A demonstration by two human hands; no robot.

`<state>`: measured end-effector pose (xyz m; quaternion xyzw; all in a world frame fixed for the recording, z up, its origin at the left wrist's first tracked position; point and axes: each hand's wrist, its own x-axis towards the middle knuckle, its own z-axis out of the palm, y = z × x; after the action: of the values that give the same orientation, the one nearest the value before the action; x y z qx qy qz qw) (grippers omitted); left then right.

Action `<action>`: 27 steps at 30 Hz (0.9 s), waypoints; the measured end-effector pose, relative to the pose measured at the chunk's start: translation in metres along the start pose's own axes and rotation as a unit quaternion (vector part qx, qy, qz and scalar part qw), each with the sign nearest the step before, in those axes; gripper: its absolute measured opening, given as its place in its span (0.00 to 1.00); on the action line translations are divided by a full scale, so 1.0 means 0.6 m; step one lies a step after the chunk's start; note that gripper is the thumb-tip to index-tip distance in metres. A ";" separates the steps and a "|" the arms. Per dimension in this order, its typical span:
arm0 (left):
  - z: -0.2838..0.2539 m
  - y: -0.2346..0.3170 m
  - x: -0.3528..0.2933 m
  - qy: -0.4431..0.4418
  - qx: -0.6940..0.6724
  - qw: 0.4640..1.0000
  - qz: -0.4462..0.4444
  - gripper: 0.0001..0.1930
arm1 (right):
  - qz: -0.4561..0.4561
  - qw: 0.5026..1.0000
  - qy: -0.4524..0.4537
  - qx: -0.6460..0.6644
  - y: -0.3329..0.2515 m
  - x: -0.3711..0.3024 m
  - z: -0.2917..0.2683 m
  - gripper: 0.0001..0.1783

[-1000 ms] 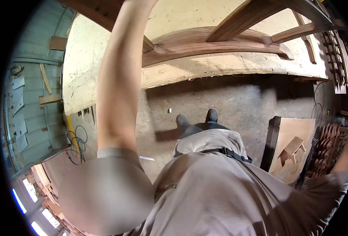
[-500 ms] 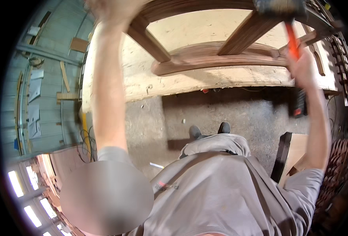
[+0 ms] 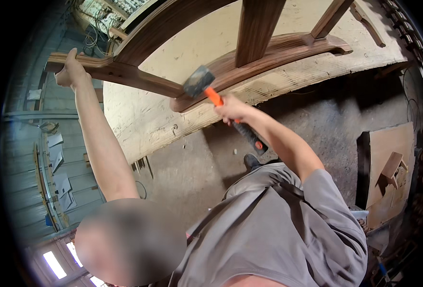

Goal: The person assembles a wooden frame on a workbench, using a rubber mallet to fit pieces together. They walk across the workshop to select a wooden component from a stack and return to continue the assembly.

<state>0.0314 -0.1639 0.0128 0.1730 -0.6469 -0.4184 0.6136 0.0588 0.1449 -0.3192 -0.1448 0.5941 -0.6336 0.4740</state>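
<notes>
Head view shows the left hand (image 3: 72, 71) with its fingers curled round the far left end of a wooden frame (image 3: 257, 36) lying on the pale surface (image 3: 130, 126). At centre, the right hand (image 3: 231, 109) has its fingers wrapped round a mallet (image 3: 199, 81), its head by the frame's near left joint; whether they touch, I cannot tell.

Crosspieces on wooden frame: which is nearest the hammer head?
The leftmost crosspiece, its end beside the hammer head; the middle one and right one are farther.
</notes>
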 end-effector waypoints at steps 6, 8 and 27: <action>-0.017 -0.015 0.009 -0.015 -0.043 0.997 0.054 0.18 | -0.050 0.987 0.092 0.118 -0.011 0.015 -0.043 0.07; -0.011 -0.013 0.003 -0.016 -0.049 0.997 0.055 0.17 | -0.045 0.996 0.065 0.040 -0.010 0.014 -0.063 0.07; -0.019 0.007 -0.041 -0.059 -0.003 0.995 0.087 0.14 | -0.064 0.992 0.107 0.019 -0.043 -0.046 -0.057 0.07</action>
<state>0.0478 -0.1470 -0.0010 0.0899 -0.6932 -0.3747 0.6091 0.0362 0.1830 -0.2944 -0.1047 0.6186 -0.6859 0.3687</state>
